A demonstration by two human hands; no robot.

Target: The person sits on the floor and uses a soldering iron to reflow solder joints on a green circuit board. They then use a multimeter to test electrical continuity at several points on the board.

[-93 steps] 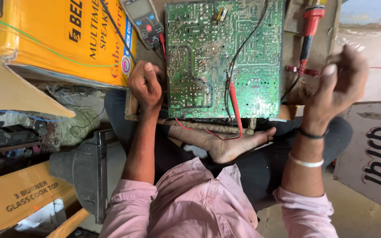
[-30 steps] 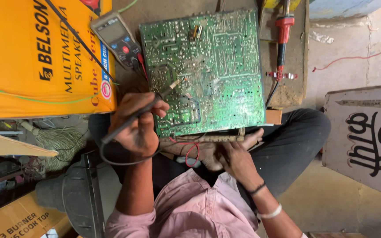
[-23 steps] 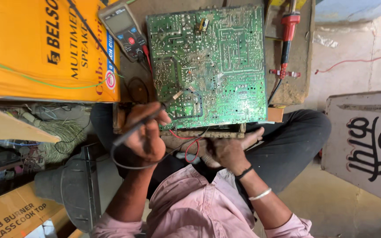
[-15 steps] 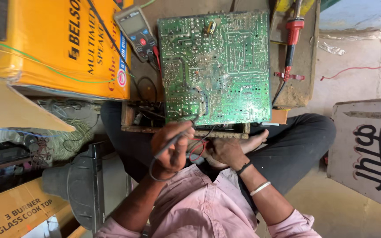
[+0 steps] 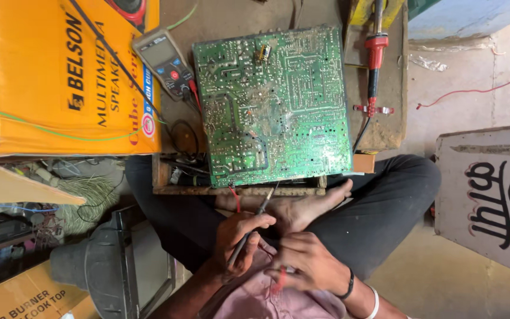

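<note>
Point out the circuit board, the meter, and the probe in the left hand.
circuit board [image 5: 274, 106], head view, middle of its green soldered face.
meter [image 5: 165, 61], head view, on its body just below the screen.
probe [image 5: 249, 233], head view, on the thin shaft between the left hand's fingers.

Lay flat on a low wooden workbench [image 5: 278, 12]: a green circuit board [image 5: 273, 106], solder side up. Sat just left of the board's upper corner: a grey multimeter [image 5: 163, 62], tilted, its black lead running up across a big yellow cardboard box [image 5: 60, 77]. Rested along the bench's right edge: a red-handled soldering iron [image 5: 375, 56]. Leaned on the concrete floor at the right: a grey painted board [image 5: 491, 195]. Stood at lower left: a dark monitor casing [image 5: 113, 266], beside a straw broom [image 5: 87, 198] and another cardboard carton [image 5: 25, 295].
</note>
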